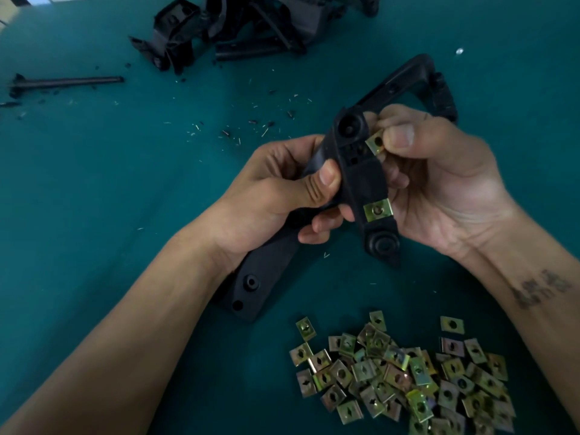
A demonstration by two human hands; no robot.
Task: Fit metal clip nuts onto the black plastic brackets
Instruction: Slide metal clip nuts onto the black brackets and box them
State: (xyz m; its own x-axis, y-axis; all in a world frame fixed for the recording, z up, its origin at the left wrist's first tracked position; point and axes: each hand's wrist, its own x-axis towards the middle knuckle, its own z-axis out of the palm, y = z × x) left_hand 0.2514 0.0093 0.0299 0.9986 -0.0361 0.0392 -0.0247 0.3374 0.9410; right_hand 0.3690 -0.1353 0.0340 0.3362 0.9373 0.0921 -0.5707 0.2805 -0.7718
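I hold a long black plastic bracket (361, 171) over the green table. My left hand (276, 189) grips its middle, thumb pressed on the front face. My right hand (439, 174) pinches a brass-coloured clip nut (376, 143) between thumb and forefinger against the bracket's right edge, near a round boss. A second clip nut (378, 210) sits clipped on the same edge lower down. The bracket's lower end (251, 287) rests under my left wrist. Its curved upper arm (420, 73) reaches beyond my right hand.
A heap of several loose clip nuts (405, 372) lies near the front right, below my right forearm. More black brackets (244, 23) are piled at the back. A black rod (66, 81) lies at the far left. Small shavings (251, 124) are scattered mid-table.
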